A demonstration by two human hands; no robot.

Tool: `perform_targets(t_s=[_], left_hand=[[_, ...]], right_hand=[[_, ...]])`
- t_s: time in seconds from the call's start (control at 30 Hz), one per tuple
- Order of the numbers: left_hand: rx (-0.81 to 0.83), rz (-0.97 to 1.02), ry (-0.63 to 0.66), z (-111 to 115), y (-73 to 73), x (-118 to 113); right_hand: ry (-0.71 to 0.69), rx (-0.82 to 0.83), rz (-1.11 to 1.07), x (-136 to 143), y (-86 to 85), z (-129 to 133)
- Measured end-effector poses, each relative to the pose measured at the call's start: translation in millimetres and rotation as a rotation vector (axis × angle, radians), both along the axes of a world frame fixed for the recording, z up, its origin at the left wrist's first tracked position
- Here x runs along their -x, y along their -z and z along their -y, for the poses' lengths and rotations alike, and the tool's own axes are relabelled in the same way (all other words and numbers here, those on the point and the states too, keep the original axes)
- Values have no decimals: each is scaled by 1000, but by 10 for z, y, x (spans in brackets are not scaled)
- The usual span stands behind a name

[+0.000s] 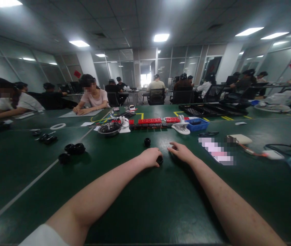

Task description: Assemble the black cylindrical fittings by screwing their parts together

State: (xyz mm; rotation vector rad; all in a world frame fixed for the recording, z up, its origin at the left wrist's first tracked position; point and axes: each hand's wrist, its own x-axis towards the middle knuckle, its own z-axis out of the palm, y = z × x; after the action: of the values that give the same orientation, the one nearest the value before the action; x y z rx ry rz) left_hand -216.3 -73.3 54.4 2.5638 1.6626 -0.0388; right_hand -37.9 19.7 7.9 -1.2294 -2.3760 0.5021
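My left hand (151,157) is closed around a small black round part (160,160) low over the green table (135,212); most of the part is hidden by the fingers. A similar black round part (147,141) sits on the table just beyond that hand. To the right, my right hand (180,151) hovers apart from it with fingers spread and bent, nothing visible in them. Several more black round parts (75,149) are clustered on the table to the left.
Further back stand a row of red blocks (149,121), a blue tray (198,124), a white clamp (180,127) and a dark round dish (109,128). A phone (215,150) and a white device with cables (238,139) lie right. A person (91,95) sits across the table.
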Motion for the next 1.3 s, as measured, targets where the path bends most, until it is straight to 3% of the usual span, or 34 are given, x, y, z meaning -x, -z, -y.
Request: perform_targets(t_s=[0.17,0.37,0.6,1.0,1.3], left_hand=[[13,-21,-154,-173,35,311],[7,-22,-337,-149,94,1072],[33,-29,-504,98,140,1776],[93,-57,-841,581,39,2387],[17,39,-1118,982,9,2918]], right_hand=[[-13,-2,26,9,-4,-10],[-24,-11,53,17,-18,-7],[-30,-36,91,48,-67,55],[-37,-61,137,67,-88,94],[-34,-71,147,76,-100,114]])
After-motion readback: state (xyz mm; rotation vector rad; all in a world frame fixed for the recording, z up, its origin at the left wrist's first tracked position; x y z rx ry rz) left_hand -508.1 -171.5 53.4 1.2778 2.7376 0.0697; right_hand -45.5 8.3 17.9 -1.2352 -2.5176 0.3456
